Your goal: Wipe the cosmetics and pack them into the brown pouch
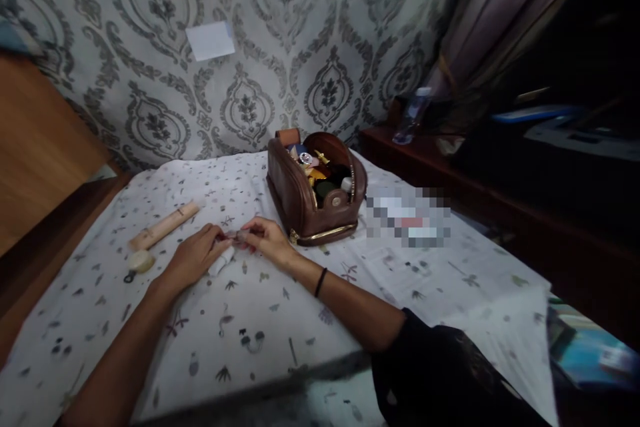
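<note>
My left hand (197,253) and my right hand (267,240) meet over the cloth, fingertips close together. Between them is a small translucent pinkish item (239,237), too blurred to name, with the fingers of both hands closed on it. Below the left fingers lies a small white piece (221,263), perhaps a tissue or a cap. Just beyond my right hand stands a brown leather toiletry bag (315,207), unzipped and full of small cosmetic items. Left of my left hand lie a long beige tube-like package (165,227) and a small round cream-coloured item (141,261) with a dark ring.
A white patterned cloth (280,327) covers the table. Right of the bag lies a pixelated packet (410,217). A clear bottle (413,117) stands on the dark wooden ledge (380,140). Patterned wallpaper rises behind, and a wooden panel (45,127) borders the left.
</note>
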A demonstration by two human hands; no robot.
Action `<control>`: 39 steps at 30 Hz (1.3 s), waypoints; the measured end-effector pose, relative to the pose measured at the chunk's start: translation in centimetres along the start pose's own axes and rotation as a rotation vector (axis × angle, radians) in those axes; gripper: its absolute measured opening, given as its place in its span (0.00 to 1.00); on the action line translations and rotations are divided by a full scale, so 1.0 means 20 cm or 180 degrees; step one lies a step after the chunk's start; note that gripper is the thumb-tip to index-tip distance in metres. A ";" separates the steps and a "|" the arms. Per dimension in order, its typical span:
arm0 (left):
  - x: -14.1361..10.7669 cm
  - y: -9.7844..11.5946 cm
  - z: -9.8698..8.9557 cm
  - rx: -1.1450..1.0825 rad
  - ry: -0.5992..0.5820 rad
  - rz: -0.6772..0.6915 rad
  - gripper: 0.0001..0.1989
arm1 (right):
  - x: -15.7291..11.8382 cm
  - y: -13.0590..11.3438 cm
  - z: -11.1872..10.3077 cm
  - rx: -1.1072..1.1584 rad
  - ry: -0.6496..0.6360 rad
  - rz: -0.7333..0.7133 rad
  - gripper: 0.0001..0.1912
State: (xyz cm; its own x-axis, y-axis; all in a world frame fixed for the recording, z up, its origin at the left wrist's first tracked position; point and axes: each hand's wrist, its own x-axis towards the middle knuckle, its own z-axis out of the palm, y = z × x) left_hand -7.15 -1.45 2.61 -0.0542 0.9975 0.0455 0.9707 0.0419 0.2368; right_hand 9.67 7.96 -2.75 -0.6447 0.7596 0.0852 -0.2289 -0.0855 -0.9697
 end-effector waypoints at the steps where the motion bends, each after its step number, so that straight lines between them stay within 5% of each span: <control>1: -0.01 -0.02 -0.02 -0.0187 -0.0162 0.0101 0.16 | 0.00 0.00 0.00 0.0007 0.0033 -0.0006 0.13; 6: -0.01 -0.14 -0.07 -0.0694 -0.0373 0.0211 0.19 | 0.01 0.00 -0.01 0.0053 0.0062 0.0018 0.11; 10: 0.01 -0.15 -0.06 -0.0839 0.0290 0.0220 0.13 | 0.00 0.01 -0.01 -0.0023 0.0061 -0.0055 0.14; 15: 0.00 0.00 0.01 -0.1150 0.1071 0.0324 0.11 | 0.00 0.02 -0.01 -0.0226 -0.0061 -0.0117 0.18; 20: 0.00 0.09 0.11 -0.0613 0.0903 0.0770 0.10 | 0.01 0.03 -0.01 -0.0633 -0.0087 -0.0341 0.14; 35: 0.06 -0.18 0.07 -0.0881 0.0571 0.0273 0.08 | -0.01 0.02 -0.01 -0.0766 -0.0062 -0.0381 0.13; 39: 0.05 -0.17 0.05 -0.1002 0.0914 0.0040 0.10 | 0.00 0.03 -0.01 -0.0658 0.0039 -0.0474 0.14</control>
State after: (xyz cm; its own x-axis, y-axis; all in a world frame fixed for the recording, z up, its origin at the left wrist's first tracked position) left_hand -10.31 -0.58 0.79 -0.1490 0.9396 0.3082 0.8552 -0.0340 0.5172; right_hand 9.76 8.11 -3.31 -0.6059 0.7618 0.2290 -0.1658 0.1606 -0.9730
